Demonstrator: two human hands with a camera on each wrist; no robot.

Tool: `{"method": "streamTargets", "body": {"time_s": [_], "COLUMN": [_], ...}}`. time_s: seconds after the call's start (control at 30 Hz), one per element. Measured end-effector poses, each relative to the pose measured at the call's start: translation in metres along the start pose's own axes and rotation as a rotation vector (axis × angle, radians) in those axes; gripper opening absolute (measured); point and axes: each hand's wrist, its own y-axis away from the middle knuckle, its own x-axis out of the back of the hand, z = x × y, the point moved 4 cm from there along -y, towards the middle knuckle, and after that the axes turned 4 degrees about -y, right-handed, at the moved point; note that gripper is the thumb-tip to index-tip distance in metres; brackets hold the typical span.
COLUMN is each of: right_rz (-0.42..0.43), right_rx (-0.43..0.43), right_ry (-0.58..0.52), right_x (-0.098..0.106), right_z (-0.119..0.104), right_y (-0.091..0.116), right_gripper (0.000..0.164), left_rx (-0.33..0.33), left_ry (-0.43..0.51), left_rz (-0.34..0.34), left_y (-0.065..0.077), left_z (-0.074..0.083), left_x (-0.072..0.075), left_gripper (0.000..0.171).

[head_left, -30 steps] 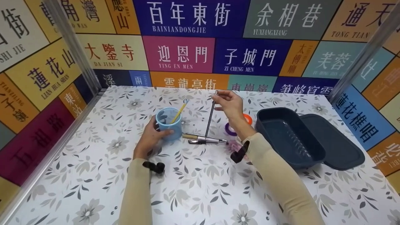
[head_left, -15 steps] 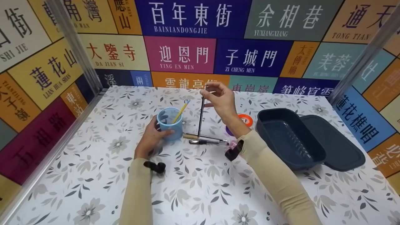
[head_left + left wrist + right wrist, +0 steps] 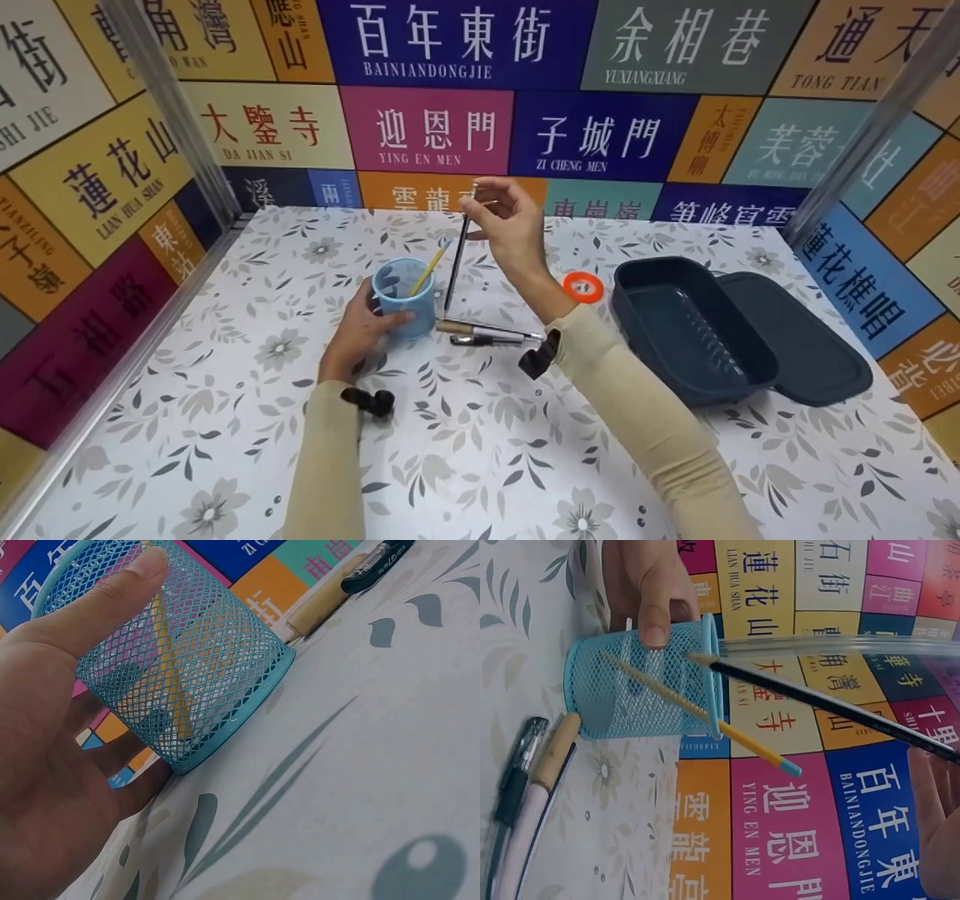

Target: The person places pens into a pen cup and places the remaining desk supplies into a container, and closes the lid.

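My left hand [image 3: 356, 334] grips a light blue mesh pen cup [image 3: 424, 306] around its side, the thumb across the front. A yellow pencil [image 3: 429, 271] with a blue end leans inside the cup, showing through the mesh in the left wrist view. My right hand [image 3: 514, 234] pinches a black pencil [image 3: 456, 262] near its top end, raised just right of the cup. Its sharpened tip points down; in the right wrist view the black pencil [image 3: 817, 701] overlaps the cup's rim, and I cannot tell whether they touch.
Right of the cup lie a tan-ended pen [image 3: 454, 327], a black-capped pen [image 3: 471, 340] and a thin dark stick [image 3: 506, 330]. An orange ring [image 3: 583, 287] sits beyond my right wrist. Farther right, a dark blue box [image 3: 694, 394] overlaps its flat lid [image 3: 825, 360].
My right hand has moved left and upward with the black pencil, bringing it beside the cup. The purple ring has become hidden behind my right arm. The left hand and cup stay put.
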Motion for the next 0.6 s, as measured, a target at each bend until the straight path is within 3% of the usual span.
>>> {"method": "streamTargets", "body": {"time_s": [0.27,0.6], "right_rz": [0.084,0.176], "right_rx": [0.026,0.015], "right_ry": [-0.072,-0.147], "right_x": [-0.012,-0.017], "right_z": [-0.005,0.011], "right_y": [0.001,0.007], "right_gripper": [0.031,0.032], "left_rx": [-0.008,-0.011], "left_ry": [0.012,-0.003], "left_rz": [-0.021,-0.022], "left_y": [0.000,0.000], "left_z": [-0.002,0.001], "left_x": [0.000,-0.001], "left_gripper": [0.103,0.101]}}
